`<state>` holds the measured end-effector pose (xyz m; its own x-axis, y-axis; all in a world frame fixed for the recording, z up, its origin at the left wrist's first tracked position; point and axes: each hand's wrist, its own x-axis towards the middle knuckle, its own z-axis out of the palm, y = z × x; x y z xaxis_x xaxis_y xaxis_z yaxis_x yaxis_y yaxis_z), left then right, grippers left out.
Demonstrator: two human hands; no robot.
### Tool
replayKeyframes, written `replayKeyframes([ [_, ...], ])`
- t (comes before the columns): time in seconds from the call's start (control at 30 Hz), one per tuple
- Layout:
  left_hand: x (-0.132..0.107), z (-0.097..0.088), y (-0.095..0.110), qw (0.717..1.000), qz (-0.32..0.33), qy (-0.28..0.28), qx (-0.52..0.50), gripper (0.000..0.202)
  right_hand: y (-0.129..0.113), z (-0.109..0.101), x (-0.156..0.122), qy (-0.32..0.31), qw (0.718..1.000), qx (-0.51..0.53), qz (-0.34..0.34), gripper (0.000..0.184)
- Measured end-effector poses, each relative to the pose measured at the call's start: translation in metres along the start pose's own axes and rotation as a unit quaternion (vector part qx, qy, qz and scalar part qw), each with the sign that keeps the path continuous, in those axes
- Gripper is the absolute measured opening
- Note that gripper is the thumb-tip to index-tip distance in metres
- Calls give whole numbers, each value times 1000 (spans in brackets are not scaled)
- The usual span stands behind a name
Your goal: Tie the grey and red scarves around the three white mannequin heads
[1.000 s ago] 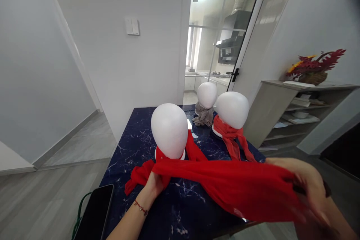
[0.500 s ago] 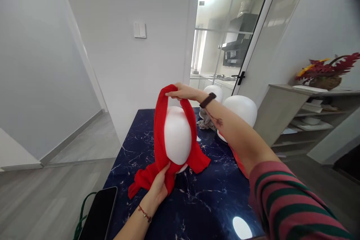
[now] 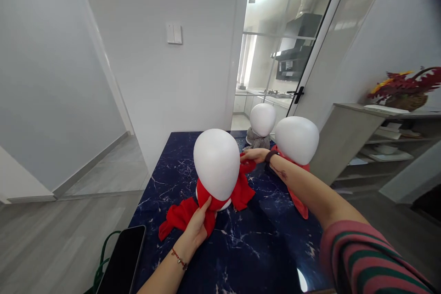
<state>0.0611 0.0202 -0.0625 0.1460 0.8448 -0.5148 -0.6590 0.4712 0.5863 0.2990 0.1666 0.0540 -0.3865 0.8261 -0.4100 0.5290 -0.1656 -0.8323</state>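
A white foam mannequin head [image 3: 217,163] stands near me on the dark blue marble table [image 3: 241,248], with a red scarf [image 3: 186,213] wound round its neck. My left hand [image 3: 198,227] pinches the scarf at the front of the neck, where one end trails left over the table. My right hand [image 3: 254,155] reaches behind the head on its right side and grips the scarf's other part there. A dark band sits on my right wrist.
Two more white heads stand further back: one wearing a red scarf [image 3: 296,140], one with a grey scarf [image 3: 262,120]. A black phone [image 3: 122,264] lies at the table's near left corner. A shelf unit [image 3: 375,147] with a flower basket stands to the right.
My right hand carried the scarf from the far right up over the head's top, then down behind its right side. The loop now sits at the neck. My left hand kept its hold.
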Motion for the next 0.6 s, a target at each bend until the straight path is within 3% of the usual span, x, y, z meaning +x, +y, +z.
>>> replayKeyframes([
  [0.17, 5, -4, -2, 1000, 3, -9, -8, 31, 47, -3, -72, -164, 980, 54, 104, 38],
  [0.23, 4, -3, -1, 1000, -4, -3, -16, 32, 61, -8, -102, -179, 974, 66, 123, 43],
  [0.33, 0, 2, 1, 1000, -8, 11, -16, 30, 79, -24, -139, -88, 989, 81, 86, 47],
  [0.4, -2, 4, 2, 1000, -8, 15, -6, 28, 91, -36, -157, 52, 991, 121, 1, 43],
  [0.47, -3, 5, 2, 1000, -3, 17, 2, 27, 101, -40, -169, 174, 967, 169, -80, 43],
  [0.53, -3, 4, 1, 1000, 4, 17, 10, 27, 106, -31, -176, 189, 954, 205, -110, 43],
  [0.6, -2, 3, 1, 1000, 9, 13, 16, 28, 106, -7, -179, 109, 967, 217, -73, 40],
])
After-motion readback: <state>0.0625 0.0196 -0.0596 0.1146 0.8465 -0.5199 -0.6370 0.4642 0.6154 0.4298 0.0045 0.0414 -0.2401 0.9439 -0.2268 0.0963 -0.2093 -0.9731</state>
